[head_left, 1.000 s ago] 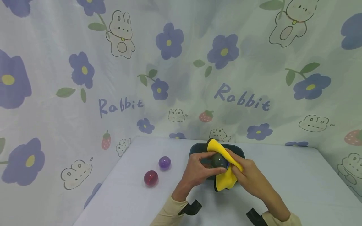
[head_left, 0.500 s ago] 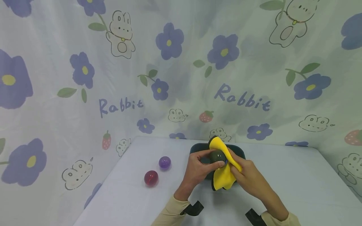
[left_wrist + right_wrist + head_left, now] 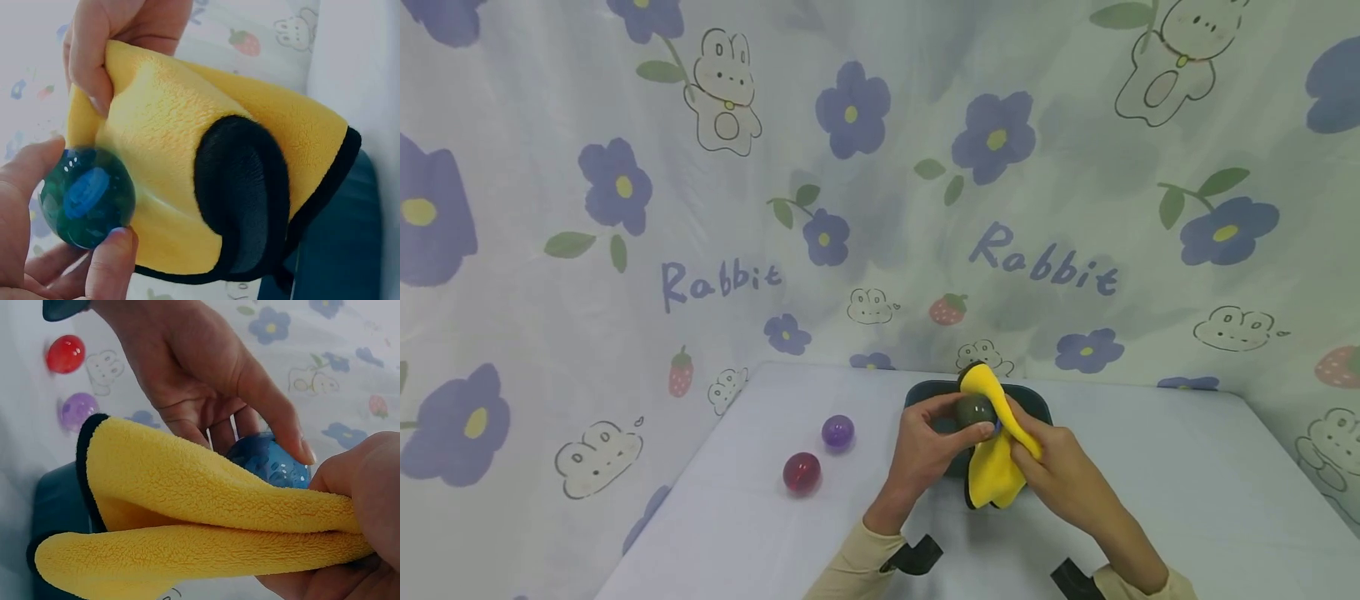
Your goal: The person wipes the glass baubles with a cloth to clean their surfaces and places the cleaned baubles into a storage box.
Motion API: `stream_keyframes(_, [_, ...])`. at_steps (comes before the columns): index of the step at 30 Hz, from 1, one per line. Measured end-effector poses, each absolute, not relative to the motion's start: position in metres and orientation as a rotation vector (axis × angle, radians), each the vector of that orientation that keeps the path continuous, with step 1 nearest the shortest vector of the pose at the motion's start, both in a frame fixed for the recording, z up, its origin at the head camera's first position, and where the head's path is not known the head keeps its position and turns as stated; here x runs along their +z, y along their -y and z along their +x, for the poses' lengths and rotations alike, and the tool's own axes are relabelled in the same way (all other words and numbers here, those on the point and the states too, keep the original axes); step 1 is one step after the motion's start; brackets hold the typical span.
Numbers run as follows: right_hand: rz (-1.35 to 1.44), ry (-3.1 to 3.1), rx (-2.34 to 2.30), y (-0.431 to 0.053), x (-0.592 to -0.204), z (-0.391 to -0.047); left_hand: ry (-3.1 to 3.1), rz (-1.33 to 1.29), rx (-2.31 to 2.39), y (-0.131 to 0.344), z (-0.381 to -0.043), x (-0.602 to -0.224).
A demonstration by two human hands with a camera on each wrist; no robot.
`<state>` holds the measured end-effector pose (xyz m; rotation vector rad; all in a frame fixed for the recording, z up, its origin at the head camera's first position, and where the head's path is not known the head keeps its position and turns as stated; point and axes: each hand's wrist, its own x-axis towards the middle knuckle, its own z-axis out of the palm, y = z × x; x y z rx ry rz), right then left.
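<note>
My left hand pinches a shiny, see-through dark green ball between thumb and fingertips. In the left wrist view the ball looks blue-green, with a bright blue round shape showing in it. My right hand grips a fluffy yellow cloth with black edging, bunched between thumb and fingers. The cloth lies against the ball's right side and partly hides it. In the right wrist view two folds of the cloth hang out from the right hand, in front of the ball.
Under and behind the hands stands a dark teal bin, its inside mostly hidden by hands and cloth. To the left, a purple ball and a red ball lie on the white table. A flower-and-rabbit patterned curtain rises behind.
The left hand and the ball have shifted slightly farther from the body. The cloth's upper flap has moved a little to the right, and both grips are kept.
</note>
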<state>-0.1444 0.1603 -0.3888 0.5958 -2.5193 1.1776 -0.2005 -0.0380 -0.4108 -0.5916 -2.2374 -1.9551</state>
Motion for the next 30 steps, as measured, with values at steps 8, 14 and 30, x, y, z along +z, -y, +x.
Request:
stream_keyframes(8, [0.631,2.491,1.174,-0.16,-0.387,-0.142,2.291,-0.61,-1.955,0.042,-0.203,-0.407])
stream_keyframes(14, [0.623,2.498,1.179,-0.16,-0.386,-0.14,2.341,-0.633,-1.977,0.046,-0.204,-0.404])
stream_keyframes(30, [0.743,2.352,0.917,-0.155,-0.391,-0.142,2.361,-0.711,-1.917,0.047,-0.198,-0.403])
